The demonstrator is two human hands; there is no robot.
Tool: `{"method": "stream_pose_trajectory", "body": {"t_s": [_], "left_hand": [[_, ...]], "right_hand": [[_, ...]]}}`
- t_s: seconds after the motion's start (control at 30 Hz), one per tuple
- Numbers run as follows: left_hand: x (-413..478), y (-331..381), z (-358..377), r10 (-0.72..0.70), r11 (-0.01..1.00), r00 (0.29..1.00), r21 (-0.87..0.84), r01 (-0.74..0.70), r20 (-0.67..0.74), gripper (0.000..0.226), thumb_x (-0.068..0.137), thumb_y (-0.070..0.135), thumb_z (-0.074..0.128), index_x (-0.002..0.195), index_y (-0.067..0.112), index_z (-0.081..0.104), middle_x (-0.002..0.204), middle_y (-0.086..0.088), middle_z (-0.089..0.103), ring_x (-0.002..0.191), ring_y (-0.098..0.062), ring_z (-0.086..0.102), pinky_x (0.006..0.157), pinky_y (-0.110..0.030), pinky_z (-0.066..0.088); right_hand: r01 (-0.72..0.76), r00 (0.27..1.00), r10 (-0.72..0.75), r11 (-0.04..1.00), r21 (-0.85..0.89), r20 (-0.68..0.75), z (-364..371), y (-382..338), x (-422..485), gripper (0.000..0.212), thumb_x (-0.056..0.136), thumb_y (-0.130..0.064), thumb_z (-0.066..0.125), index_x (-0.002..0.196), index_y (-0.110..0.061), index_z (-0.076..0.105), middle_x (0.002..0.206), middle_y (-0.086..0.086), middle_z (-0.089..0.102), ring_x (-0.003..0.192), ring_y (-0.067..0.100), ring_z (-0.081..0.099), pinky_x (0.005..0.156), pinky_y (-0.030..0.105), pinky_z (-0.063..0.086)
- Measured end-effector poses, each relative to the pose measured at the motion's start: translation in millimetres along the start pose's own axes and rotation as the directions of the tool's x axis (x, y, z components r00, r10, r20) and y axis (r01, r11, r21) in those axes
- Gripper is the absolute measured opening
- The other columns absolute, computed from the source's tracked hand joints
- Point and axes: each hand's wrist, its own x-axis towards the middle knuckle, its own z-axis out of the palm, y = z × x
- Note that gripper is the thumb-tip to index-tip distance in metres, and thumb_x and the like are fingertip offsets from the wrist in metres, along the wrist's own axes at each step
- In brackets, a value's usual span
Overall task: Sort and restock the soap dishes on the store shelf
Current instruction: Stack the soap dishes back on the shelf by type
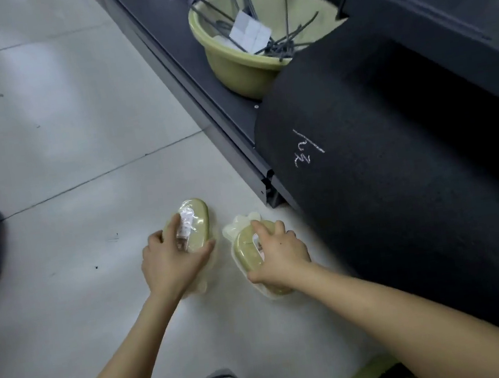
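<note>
Soap dishes (198, 221), left grip (169, 263) grasping one, right grip (282, 254) another, black roll (384, 187) beside

Two soap dishes (197, 224) side by side on floor (44, 136); basin (235, 64) on shelf (180, 55) behind.

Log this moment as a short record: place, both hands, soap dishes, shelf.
place: tiled floor beside the bottom shelf
left hand: grips the left soap dish, wrapped, on the floor
right hand: grips the right soap dish, wrapped, on the floor
dishes: side by side, apart
shelf: green basin holding metal hooks
mat: dark roll, chalk marks, right of the dishes
</note>
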Motion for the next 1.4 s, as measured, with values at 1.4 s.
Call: {"method": "stream_pose_trajectory", "body": {"t_s": [1.4], "left_hand": [[-119, 438, -105, 0.773, 0.311, 0.442, 0.334, -0.890, 0.455, 0.056, 0.089, 0.018, 0.045, 0.135, 0.050, 0.043, 0.156, 0.008, 0.024, 0.143, -0.021, 0.014, 0.117, -0.047, 0.006]], "right_hand": [[-0.294, 0.586, 0.402, 0.915, 0.278, -0.703, -264, 222, -306, 0.061, 0.075, -0.066, 0.056, 0.130, -0.037, 0.054, 0.104, -0.003, 0.066, 0.098, 0.021, 0.059, 0.078, 0.033, 0.049]]}}
